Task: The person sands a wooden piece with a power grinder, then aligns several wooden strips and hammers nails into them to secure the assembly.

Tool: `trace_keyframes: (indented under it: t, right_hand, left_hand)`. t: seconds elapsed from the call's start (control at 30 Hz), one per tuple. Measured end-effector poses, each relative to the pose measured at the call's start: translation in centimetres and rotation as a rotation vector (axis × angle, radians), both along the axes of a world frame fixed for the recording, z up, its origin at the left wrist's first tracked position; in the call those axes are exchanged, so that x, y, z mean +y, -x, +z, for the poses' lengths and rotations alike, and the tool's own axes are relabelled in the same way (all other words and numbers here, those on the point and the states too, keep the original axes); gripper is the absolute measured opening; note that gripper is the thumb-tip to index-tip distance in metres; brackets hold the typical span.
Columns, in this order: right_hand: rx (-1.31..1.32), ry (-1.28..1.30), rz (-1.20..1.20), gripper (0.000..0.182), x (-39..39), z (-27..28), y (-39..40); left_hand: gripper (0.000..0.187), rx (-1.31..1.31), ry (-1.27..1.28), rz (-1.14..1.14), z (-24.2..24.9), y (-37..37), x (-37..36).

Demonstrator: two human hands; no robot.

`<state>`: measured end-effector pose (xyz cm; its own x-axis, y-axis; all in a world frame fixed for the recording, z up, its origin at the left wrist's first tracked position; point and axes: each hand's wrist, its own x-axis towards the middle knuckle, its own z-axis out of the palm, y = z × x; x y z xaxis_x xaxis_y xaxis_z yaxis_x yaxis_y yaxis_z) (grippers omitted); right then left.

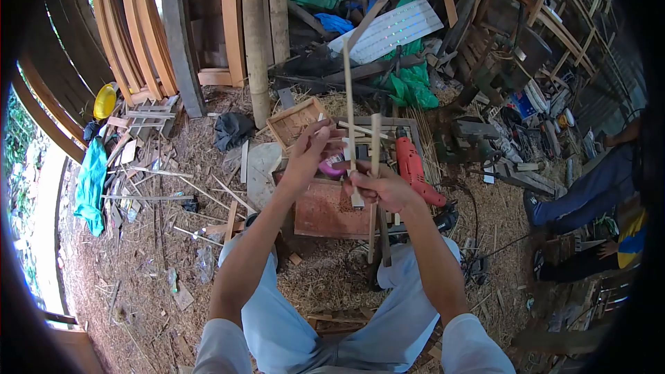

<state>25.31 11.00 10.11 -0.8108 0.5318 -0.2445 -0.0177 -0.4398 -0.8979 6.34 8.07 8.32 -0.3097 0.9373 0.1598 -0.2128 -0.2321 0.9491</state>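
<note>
Bamboo sticks [350, 107], thin and long, crossed into a small frame held just above the reddish wooden box [325, 209], which serves as the landmark here. They look light and stiff but prob. brittle: slim strips like these could snap or split if bent hard, and cut edges may splinter. Surface looks dry, not slippery. Best hold, I'd judge, is near the crossing point, where the pieces brace each other; gripping far out on the tall upright would lever it.

Right hand [379, 188] is clenched round the lower part of the uprights, directly over the box. Left hand [313, 149] sits up and left of the box, fingers curled on the cross strip, w/ something pink [334, 165] tucked behind it, poss. tape or cord, can't tell which.

Hard to make out: how the sticks are joined at the crossing, since fingers cover it. Lower ends of the uprights run down in front of the box and get lost against clutter. Orange power drill [414, 170] lies right of the box, partly hidden by the right forearm. Another person's legs, far right of the box, are cut off by the dark lens edge.
</note>
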Motion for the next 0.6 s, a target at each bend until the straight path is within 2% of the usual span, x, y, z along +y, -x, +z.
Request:
trace_keyframes:
  t: [0.07,0.1,0.17,0.27,0.3,0.37,0.4,0.47,0.5,0.57,0.6]
  right_hand:
    - [-0.090,-0.028,0.008,0.031,-0.2,-1.0,0.7]
    - [-0.088,-0.025,0.007,0.031,-0.2,-1.4,1.0]
    - [-0.124,-0.033,0.026,0.030,-0.2,-2.2,1.5]
    - [-0.124,0.019,0.000,0.033,-0.1,-3.1,2.0]
    - [-0.122,0.019,0.001,0.033,0.0,-3.4,2.3]
    - [-0.007,0.044,-0.247,0.033,0.1,-4.1,2.9]
    - [-0.005,0.042,-0.243,0.033,0.7,-4.6,2.9]
    - [0.247,0.163,-0.351,0.031,2.3,-5.2,2.7]
    - [0.247,0.164,-0.349,0.031,2.7,-5.1,2.9]
    - [0.224,0.023,-0.504,0.028,3.8,-5.0,3.4]
    - [0.131,-0.048,-0.456,0.034,4.6,-5.0,3.5]
  left_hand:
    - [0.043,-0.104,0.162,-0.225,1.0,0.6,-0.6]
    - [0.043,-0.103,0.166,-0.225,0.8,0.7,-0.7]
    - [0.044,0.075,0.177,-0.214,0.0,1.0,-0.8]
    - [0.044,0.051,0.138,-0.273,-1.8,2.6,0.3]
    - [0.044,0.053,0.137,-0.273,-1.5,2.9,0.1]
    - [0.043,-0.014,0.108,-0.188,-0.8,3.3,-0.1]
    - [0.043,-0.012,0.105,-0.183,-0.9,3.5,-0.1]
    - [0.046,-0.011,0.080,-0.127,-1.3,4.0,0.0]
    - [0.046,-0.011,0.081,-0.125,-1.1,4.0,-0.2]
    - [0.045,0.008,0.111,-0.115,-0.7,4.0,-0.7]
    - [0.045,0.007,0.113,-0.115,-0.9,4.1,-0.8]
